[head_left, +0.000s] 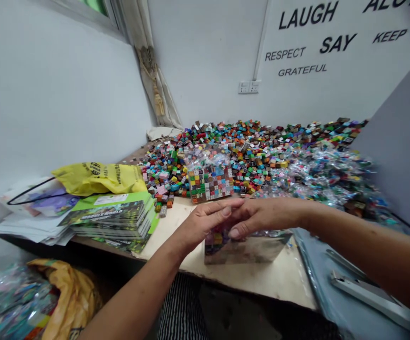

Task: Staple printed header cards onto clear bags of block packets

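My left hand (205,224) and my right hand (261,217) meet above a transparent plastic bag of small coloured bricks (247,248) on the wooden table (283,278). The right thumb and fingers pinch the top of the bag, and the left fingertips lie against the right fingers. What the left hand grips, if anything, is hidden. Just beyond my hands is a second transparent bag with a grid of coloured bricks (210,183). Behind it spreads a wide pile of loose bricks (247,151), with a heap of filled plastic bags (321,177) to the right.
Stacked green booklets (113,222) and a yellow plastic bag (98,178) lie at the table's left. A long metal tool (375,295) rests on a blue-grey sheet (332,278) at right. A bag of packets (31,302) sits below the table's front edge.
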### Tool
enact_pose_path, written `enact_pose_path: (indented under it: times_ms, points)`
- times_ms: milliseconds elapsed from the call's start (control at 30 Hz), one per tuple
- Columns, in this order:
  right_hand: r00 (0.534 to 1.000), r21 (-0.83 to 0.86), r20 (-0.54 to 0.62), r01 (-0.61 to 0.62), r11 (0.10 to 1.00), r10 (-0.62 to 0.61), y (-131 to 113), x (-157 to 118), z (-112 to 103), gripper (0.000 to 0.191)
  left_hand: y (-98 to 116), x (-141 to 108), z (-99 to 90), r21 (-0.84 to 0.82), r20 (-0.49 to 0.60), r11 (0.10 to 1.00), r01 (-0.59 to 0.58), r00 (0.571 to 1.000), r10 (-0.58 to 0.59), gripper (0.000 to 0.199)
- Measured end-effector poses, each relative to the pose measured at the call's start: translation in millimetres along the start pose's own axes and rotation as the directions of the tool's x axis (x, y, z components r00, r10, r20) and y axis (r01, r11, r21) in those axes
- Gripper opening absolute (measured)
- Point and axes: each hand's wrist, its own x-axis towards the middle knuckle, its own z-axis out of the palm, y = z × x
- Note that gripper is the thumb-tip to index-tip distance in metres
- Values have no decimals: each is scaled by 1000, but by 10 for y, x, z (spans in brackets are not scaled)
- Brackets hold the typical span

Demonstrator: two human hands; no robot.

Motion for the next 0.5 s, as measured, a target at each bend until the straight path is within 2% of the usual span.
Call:
enact_pose_path:
  times_ms: [100, 200, 267, 333, 400, 500]
  points:
    - [993, 122, 117, -39, 992, 25, -40, 94, -18, 37, -28, 9, -7, 10, -18, 999, -34, 999, 34, 32]
    - [985, 164, 148, -111, 980, 86, -60, 17, -118, 40, -68, -3, -13, 17, -62, 998, -61, 996, 62, 31]
    - [991, 264, 82, -120, 957, 102, -49, -148, -212, 43, -88, -18, -19, 13, -95, 997, -81, 992, 82, 29]
    - [989, 297, -47, -117, 948, 137, -33, -338, -286, 44, -99, -33, -24, -18, -103, 996, -84, 991, 82, 28]
    - [975, 180, -114, -171, 969, 193, -28, -475, -311, 41, -108, -44, -23, -73, -87, 995, -65, 994, 58, 29]
    - [956, -72, -62, -292, 954, 288, -60, -522, -266, 35, -130, -45, -12, -130, -92, 991, -19, 996, 7, 31]
